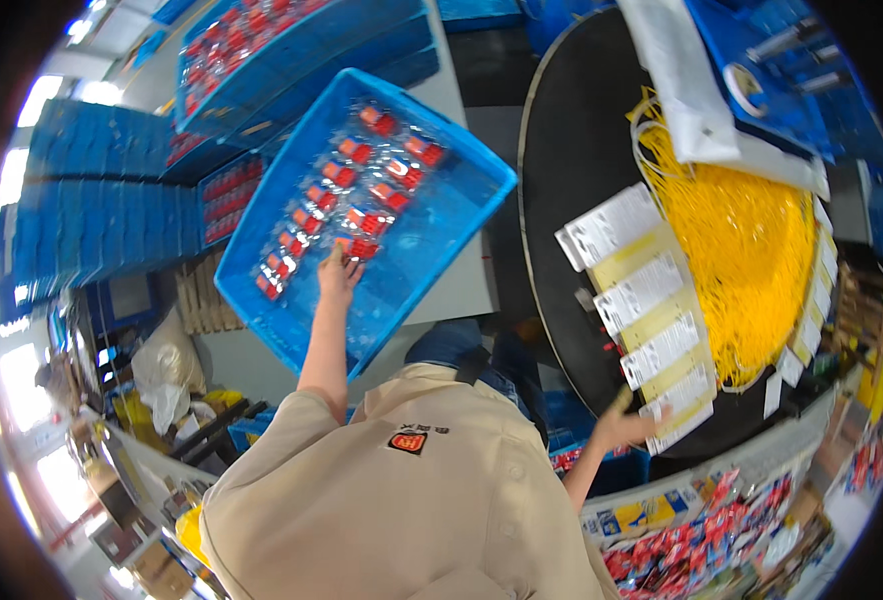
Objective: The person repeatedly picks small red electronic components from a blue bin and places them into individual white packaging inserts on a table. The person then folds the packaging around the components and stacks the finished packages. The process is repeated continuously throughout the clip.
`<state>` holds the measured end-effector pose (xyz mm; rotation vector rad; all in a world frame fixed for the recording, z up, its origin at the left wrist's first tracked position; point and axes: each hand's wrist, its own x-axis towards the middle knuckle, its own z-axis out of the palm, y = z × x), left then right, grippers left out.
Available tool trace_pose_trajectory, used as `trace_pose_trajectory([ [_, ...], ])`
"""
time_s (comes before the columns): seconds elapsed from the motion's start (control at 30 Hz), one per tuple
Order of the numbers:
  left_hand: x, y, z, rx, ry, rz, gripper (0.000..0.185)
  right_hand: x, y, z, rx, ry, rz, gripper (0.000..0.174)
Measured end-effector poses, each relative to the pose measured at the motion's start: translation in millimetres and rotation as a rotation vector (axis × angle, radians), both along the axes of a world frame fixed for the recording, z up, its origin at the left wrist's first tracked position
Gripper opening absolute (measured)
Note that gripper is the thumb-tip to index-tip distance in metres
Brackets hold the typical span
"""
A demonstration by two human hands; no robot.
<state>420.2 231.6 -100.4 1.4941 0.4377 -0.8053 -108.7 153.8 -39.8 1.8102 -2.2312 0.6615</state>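
Observation:
A blue plastic crate (441,247) stands tilted across my view, with two rows of clear-wrapped red and orange packs in it. My left hand (340,276) reaches into the crate, thumb and fingers on the near end of the closest pack (359,247) of the right-hand row. To the right, my right hand (625,429) is blurred, thumb and fingers spread, at the lowest of several printed cards (681,405). Those cards overlap in a fanned row along the edge of a round black table (569,150). Whether the fingers touch the card is unclear.
A heap of yellow strands (756,277) lies on the round table, beside a white bent panel (711,112). Stacked blue crates (103,187) stand at left, with filled crates (299,75) behind. Red packets (681,547) lie lower right. A whitish sack (167,360) sits at left.

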Motion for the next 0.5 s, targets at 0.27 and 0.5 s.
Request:
trace_pose_trajectory([
  [0.27, 16, -5, -1, -0.085, 0.263, -0.166, 0.027, 44, -70, 47, 0.067, -0.304, 0.481, 0.057],
  [0.5, -4, 25, -2, 0.002, 0.244, 0.008, 0.022, 85, -110, 42, 0.16, -0.014, 0.533, 0.052],
])
